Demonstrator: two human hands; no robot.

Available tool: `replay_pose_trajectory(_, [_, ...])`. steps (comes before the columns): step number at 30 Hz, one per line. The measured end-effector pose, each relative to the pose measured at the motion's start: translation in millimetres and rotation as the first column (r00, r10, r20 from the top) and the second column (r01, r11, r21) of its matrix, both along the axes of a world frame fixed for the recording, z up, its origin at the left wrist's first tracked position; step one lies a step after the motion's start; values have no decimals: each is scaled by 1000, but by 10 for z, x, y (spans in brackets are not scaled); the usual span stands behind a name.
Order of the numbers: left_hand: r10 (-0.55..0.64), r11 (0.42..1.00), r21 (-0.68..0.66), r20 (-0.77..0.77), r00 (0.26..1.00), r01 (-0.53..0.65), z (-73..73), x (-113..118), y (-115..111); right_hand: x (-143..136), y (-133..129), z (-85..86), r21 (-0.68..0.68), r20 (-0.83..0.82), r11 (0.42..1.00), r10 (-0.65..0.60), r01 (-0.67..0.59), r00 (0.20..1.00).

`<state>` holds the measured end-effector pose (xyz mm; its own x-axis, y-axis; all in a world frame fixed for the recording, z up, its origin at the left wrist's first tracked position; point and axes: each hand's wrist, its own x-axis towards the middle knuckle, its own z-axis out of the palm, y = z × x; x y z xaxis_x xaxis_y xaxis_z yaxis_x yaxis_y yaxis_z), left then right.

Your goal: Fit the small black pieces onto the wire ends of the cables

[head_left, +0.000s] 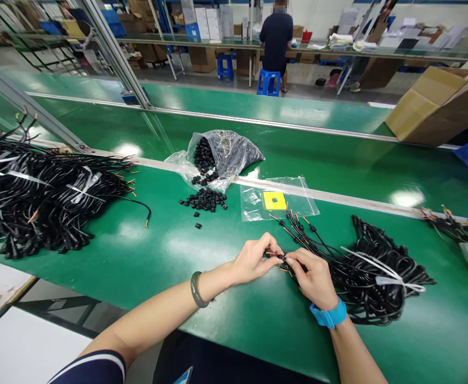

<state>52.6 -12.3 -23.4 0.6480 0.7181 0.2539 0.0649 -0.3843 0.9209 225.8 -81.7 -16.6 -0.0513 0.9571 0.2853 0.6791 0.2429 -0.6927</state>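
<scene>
My left hand (pixel 256 258) and my right hand (pixel 312 273) meet over the near part of the green table. Between their fingertips is a small black plastic piece (pixel 282 257) at the end of a black cable. My left fingers pinch around the piece and the coloured wire ends beside it; my right thumb and forefinger close on its other side. The cable appears to belong to the tied cable bundle (pixel 378 277) on the right. Several cables in that bundle carry similar black pieces near their orange and red wire ends.
Loose black pieces (pixel 207 199) lie before an open clear bag (pixel 234 154) full of them. A flat plastic bag (pixel 253 205) holds a yellow square (pixel 274 200). A large cable pile (pixel 41 197) covers the left; a cardboard box (pixel 437 106) stands back right. A person (pixel 276 40) sits beyond.
</scene>
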Motion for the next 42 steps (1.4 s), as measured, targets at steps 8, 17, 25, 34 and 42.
replay_pose_trajectory(8, [-2,1000,-31,0,1000,2,8,16,-5,-1,-10,-1,1,-10,1000,13,-13,1000])
replay_pose_trajectory(17, [63,983,-178,94,994,-46,38,78,38,-4,17,75,65,55,998,-14,11,998])
replay_pose_trajectory(25, [162,968,-200,24,987,-154,-26,38,138,49,49,4,213,296,957,-255,196,921])
replay_pose_trajectory(34, [302,947,-97,-53,952,-306,30,-66,240,81,94,-58,168,328,958,-278,234,903])
replay_pose_trajectory(42, [327,944,136,-255,910,-301,63,-225,400,124,42,-115,92,485,994,-88,49,870])
